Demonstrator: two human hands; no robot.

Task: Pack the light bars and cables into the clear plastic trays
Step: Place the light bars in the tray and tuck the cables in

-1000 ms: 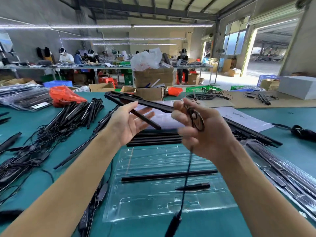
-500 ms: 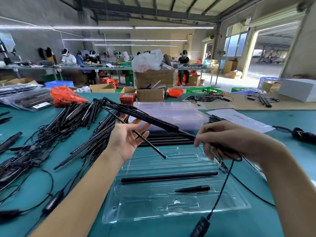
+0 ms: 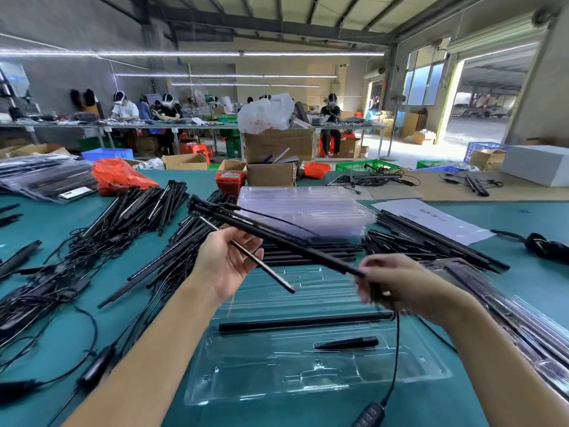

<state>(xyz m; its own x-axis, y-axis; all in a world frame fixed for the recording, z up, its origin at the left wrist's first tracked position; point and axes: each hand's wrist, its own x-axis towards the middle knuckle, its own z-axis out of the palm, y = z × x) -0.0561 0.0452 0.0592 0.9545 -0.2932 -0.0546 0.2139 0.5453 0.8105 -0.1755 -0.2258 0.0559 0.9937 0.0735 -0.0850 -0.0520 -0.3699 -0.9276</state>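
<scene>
Your right hand [image 3: 397, 286] has dropped lower, gripping the cable [image 3: 396, 359] above the tray [image 3: 431, 369]. Your left hand [image 3: 229, 261], palm up, fingers curled, holds light bars [image 3: 277, 238] slanting across.

Teal-green table [image 3: 523, 291], covered with work. Clear plastic tray [image 3: 425, 362] near the front edge. Heap of black light bars with tangled cables [image 3: 92, 241] at left. Stack of empty clear trays [image 3: 304, 211] further back, white paper sheet [image 3: 431, 220] to its right, orange plastic bag [image 3: 120, 177] at far left.
</scene>
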